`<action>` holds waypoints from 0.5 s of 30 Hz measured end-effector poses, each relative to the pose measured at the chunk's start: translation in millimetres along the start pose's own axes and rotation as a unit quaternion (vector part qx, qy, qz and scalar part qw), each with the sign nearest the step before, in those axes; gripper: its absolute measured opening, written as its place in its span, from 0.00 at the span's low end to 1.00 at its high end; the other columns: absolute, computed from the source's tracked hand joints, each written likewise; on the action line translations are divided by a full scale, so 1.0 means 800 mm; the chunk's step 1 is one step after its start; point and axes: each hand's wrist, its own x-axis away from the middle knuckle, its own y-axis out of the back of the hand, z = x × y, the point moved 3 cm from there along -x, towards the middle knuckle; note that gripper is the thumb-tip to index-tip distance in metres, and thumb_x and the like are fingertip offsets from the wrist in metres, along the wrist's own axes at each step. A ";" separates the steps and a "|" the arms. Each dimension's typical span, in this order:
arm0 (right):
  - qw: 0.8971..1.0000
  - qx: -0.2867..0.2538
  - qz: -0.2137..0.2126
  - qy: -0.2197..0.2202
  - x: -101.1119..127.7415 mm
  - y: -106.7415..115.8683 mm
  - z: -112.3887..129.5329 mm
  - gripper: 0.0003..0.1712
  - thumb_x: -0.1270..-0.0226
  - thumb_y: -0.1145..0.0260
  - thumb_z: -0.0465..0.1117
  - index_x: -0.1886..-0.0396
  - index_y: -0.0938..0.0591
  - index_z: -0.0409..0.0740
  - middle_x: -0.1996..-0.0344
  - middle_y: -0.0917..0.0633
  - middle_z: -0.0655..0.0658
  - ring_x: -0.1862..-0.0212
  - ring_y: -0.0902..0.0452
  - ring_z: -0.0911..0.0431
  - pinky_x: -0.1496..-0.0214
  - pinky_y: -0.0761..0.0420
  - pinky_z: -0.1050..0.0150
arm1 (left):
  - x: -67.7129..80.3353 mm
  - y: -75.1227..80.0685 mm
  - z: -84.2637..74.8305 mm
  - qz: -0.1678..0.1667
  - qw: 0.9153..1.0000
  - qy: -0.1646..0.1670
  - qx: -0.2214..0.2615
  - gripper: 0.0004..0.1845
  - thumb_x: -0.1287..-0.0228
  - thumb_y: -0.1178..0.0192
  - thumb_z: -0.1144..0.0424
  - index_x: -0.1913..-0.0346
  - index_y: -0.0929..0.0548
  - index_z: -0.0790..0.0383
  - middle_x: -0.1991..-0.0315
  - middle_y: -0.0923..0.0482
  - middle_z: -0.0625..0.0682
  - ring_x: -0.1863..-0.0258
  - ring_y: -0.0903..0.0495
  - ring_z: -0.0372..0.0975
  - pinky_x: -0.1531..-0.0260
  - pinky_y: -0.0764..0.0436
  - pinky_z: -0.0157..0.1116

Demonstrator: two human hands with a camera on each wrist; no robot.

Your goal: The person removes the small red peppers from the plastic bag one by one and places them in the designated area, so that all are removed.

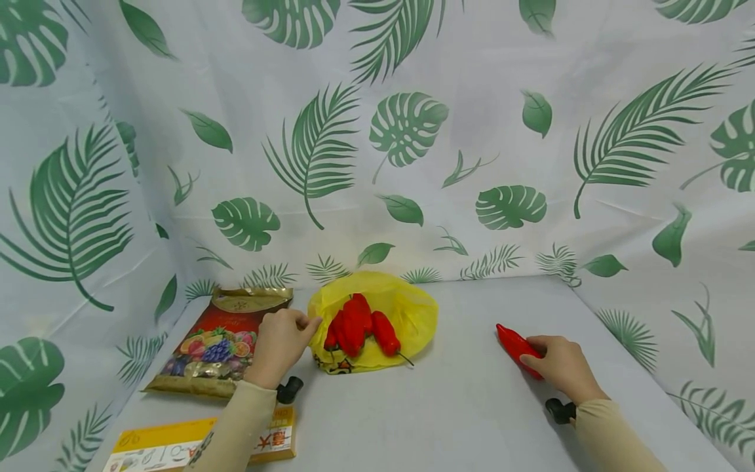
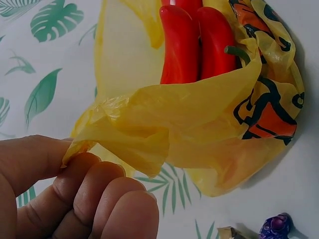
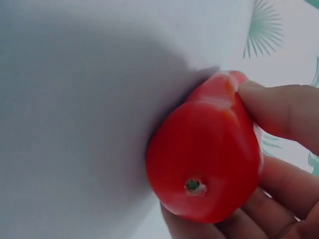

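Observation:
A yellow plastic bag (image 1: 415, 321) lies with its mouth spread toward me, several red peppers (image 1: 354, 328) inside it. Its printed side, with black and orange marks, shows in the left wrist view. My left hand (image 1: 284, 341) pinches the edge of the bag (image 2: 149, 107) between thumb and forefinger, the other fingers curled below. At the right of the table, my right hand (image 1: 560, 364) grips a single red pepper (image 1: 512, 344) between thumb and fingers. In the right wrist view this pepper (image 3: 204, 149) shows its stem end, a short green stub, close over the white surface.
A red and gold packet with fruit pictures (image 1: 218, 341) lies left of the bag, partly behind my left hand. Nearer to me is a yellow and white box (image 1: 159, 449), crossed by my left sleeve. A leaf-patterned cloth (image 1: 413, 164) hangs behind the white table (image 1: 425, 419).

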 end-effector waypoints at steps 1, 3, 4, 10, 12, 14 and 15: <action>1.000 0.004 -0.002 -0.002 0.001 0.002 -0.003 0.31 0.35 0.27 0.42 0.38 0.20 0.26 0.45 0.16 0.23 0.49 0.20 0.33 0.51 0.14 0.43 | 0.000 0.000 0.000 0.001 1.000 0.000 -0.001 0.19 0.32 0.30 0.54 0.81 0.15 0.55 0.89 0.27 0.45 0.89 0.34 0.36 0.86 0.36 0.31; 1.000 0.009 -0.004 -0.005 0.002 0.003 -0.009 0.31 0.34 0.27 0.42 0.39 0.20 0.25 0.46 0.16 0.23 0.49 0.20 0.33 0.50 0.15 0.41 | 0.001 0.000 0.000 0.002 1.000 -0.001 -0.001 0.19 0.31 0.30 0.54 0.81 0.15 0.55 0.90 0.29 0.45 0.90 0.34 0.35 0.86 0.37 0.31; 1.000 0.011 -0.004 -0.007 0.002 0.004 -0.011 0.31 0.34 0.27 0.43 0.39 0.20 0.25 0.46 0.16 0.23 0.49 0.20 0.33 0.50 0.15 0.40 | 0.001 0.001 0.000 0.002 1.000 -0.001 -0.002 0.20 0.31 0.30 0.53 0.81 0.16 0.55 0.90 0.30 0.45 0.90 0.34 0.35 0.86 0.37 0.31; 1.000 0.008 0.005 -0.016 0.002 0.003 -0.015 0.34 0.34 0.27 0.45 0.37 0.22 0.23 0.46 0.17 0.21 0.49 0.20 0.33 0.49 0.15 0.40 | 0.002 0.001 0.000 0.004 1.000 -0.001 -0.005 0.20 0.31 0.30 0.54 0.82 0.16 0.55 0.91 0.32 0.44 0.90 0.36 0.35 0.86 0.39 0.31; 1.000 0.007 0.005 -0.018 0.003 0.005 -0.013 0.36 0.34 0.27 0.45 0.36 0.24 0.22 0.45 0.18 0.21 0.49 0.20 0.33 0.49 0.14 0.41 | 0.002 0.001 -0.001 0.004 1.000 -0.002 -0.006 0.21 0.31 0.31 0.53 0.83 0.17 0.55 0.91 0.32 0.44 0.90 0.36 0.35 0.86 0.40 0.31; 1.000 0.003 0.003 -0.020 0.003 0.009 -0.010 0.38 0.33 0.28 0.45 0.34 0.26 0.23 0.42 0.19 0.20 0.47 0.21 0.31 0.48 0.13 0.41 | 0.001 0.001 -0.002 0.004 1.000 -0.002 -0.006 0.21 0.31 0.31 0.53 0.83 0.18 0.55 0.91 0.32 0.44 0.90 0.36 0.35 0.86 0.40 0.31; 1.000 0.002 0.000 -0.019 0.003 0.011 -0.008 0.39 0.32 0.28 0.46 0.32 0.27 0.23 0.41 0.20 0.20 0.45 0.21 0.31 0.47 0.13 0.42 | 0.001 0.001 -0.003 0.003 1.000 -0.003 -0.007 0.21 0.31 0.31 0.53 0.83 0.18 0.55 0.90 0.32 0.44 0.90 0.36 0.35 0.86 0.39 0.31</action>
